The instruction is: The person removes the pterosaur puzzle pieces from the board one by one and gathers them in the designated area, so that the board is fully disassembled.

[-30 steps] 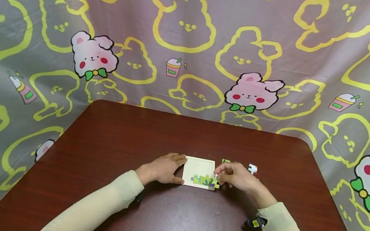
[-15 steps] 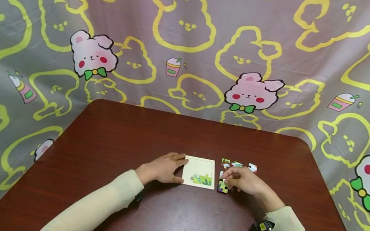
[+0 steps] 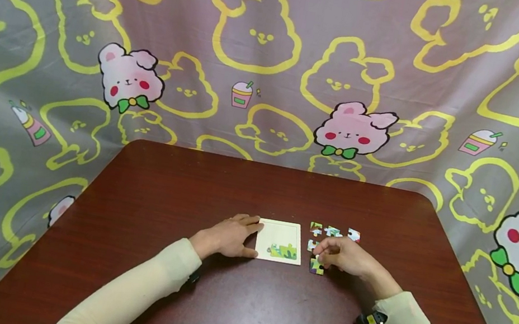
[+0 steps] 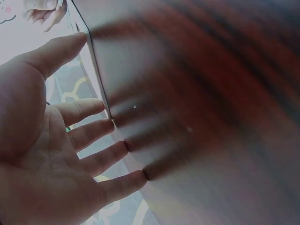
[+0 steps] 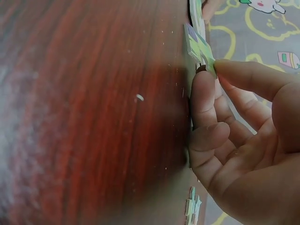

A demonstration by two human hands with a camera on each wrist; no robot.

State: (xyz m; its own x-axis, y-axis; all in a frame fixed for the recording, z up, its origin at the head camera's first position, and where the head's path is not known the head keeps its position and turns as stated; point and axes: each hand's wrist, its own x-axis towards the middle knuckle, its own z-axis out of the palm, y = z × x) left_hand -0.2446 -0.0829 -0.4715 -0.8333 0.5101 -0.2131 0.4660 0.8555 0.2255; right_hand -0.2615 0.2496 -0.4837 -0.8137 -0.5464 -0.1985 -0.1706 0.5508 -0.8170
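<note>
A pale square puzzle tray (image 3: 274, 231) lies on the table, with a few joined green puzzle pieces (image 3: 285, 252) in its lower right part. My left hand (image 3: 229, 235) rests at the tray's left side, thumb and fingers spread; in the left wrist view the fingers (image 4: 96, 157) look fairly straight. Just right of the tray, my right hand (image 3: 348, 256) pinches a green and purple puzzle piece (image 3: 316, 266) between thumb and finger. That piece (image 5: 199, 44) appears tilted at the fingertips in the right wrist view.
Several loose puzzle pieces lie right of the tray, among them a brown-green piece (image 3: 316, 228), a whitish piece (image 3: 354, 235) and one beside my right fingers. Behind the brown table (image 3: 215, 183) hangs a patterned cloth (image 3: 280, 63).
My right hand has moved right from the tray's lower right corner, taking the green and purple puzzle piece off the tray and turning it slightly. My left hand has stayed in place.
</note>
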